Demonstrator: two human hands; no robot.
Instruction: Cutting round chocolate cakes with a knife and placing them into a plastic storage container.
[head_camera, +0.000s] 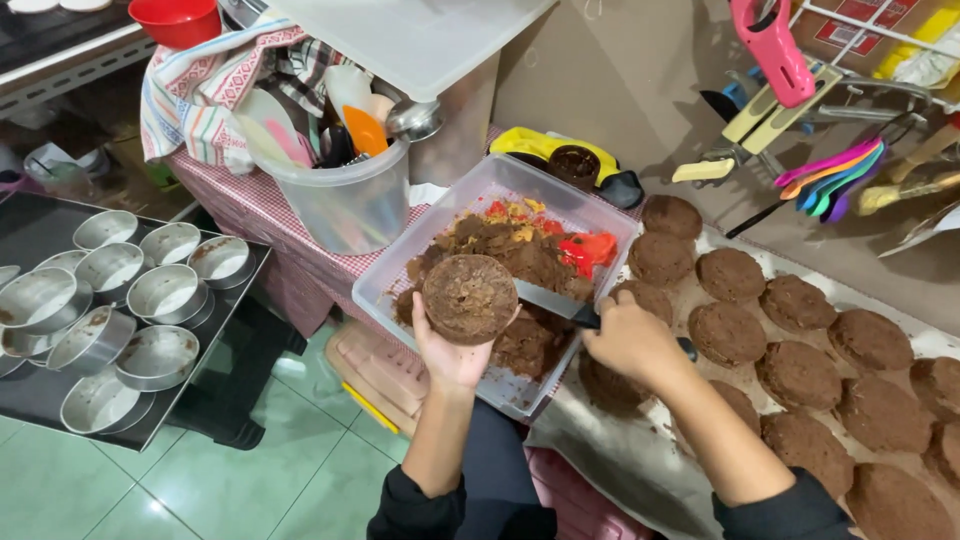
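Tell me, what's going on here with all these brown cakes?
A person holds a small round chocolate cake up in the left hand over a clear plastic tub of cake scraps. The right hand grips a knife with its blade against the cake's side. More round cakes lie in rows on paper to the right, and empty round tins sit on a dark tray at the left.

Utensil tub (345, 205) crowds the crumb tray's (385, 275) left; cakes (800, 375) block the right.
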